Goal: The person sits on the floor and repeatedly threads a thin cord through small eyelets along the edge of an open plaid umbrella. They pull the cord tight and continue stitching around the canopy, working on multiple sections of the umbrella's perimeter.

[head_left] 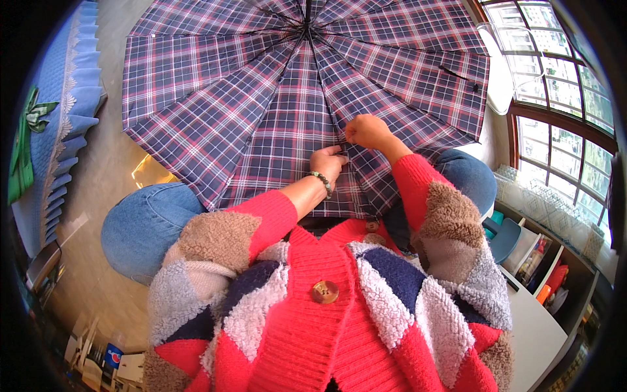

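Note:
An opened plaid umbrella (261,124), dark blue with red and white lines, spreads across my lap with its ribs and central shaft showing. My left hand (328,163), with a beaded bracelet at the wrist, is closed on a dark umbrella rib near the canopy's close edge. Just above and to the right, my right hand (368,130) is raised over the canopy with its fingers pinched together. Whatever those right fingers hold, if anything, is too small to make out.
Jeans-covered knees (153,225) flank the umbrella. At left stands a bed with a blue ruffled cover (75,124). A window (555,85) is on the right, above an open drawer (548,268) of small things. A blue cup (113,355) sits at lower left.

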Demonstrator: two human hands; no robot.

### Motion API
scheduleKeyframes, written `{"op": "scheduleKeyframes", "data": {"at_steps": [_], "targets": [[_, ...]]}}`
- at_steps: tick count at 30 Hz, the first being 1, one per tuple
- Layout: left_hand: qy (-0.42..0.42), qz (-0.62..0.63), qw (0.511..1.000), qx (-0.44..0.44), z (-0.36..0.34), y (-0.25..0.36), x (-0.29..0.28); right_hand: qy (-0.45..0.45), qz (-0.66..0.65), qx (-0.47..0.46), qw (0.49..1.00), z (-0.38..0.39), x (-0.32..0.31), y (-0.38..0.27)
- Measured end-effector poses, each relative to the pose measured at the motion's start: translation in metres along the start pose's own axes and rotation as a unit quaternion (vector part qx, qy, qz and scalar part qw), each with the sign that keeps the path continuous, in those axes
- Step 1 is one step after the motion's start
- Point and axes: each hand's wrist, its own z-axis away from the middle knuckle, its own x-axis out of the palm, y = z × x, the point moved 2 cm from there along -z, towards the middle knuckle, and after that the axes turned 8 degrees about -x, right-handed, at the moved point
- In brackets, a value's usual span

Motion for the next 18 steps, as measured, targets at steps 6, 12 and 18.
{"op": "scheduleKeyframes", "data": {"at_steps": [6,12,18], "targets": [[0.003,-0.005,1.000,0.006,-0.0043,-0.0035,-0.0011,0.008,0.000,-0.001,1.000,0.0016,-0.0012,-0.0020],[0.015,-0.008,1.000,0.016,-0.0073,-0.0068,-0.0014,0.019,0.038,-0.004,0.999,0.0014,0.0018,-0.0032],[0.029,0.000,0.999,0.016,-0.0077,-0.0092,-0.0009,0.020,0.057,-0.014,0.998,0.0013,0.0030,-0.0058]]}}
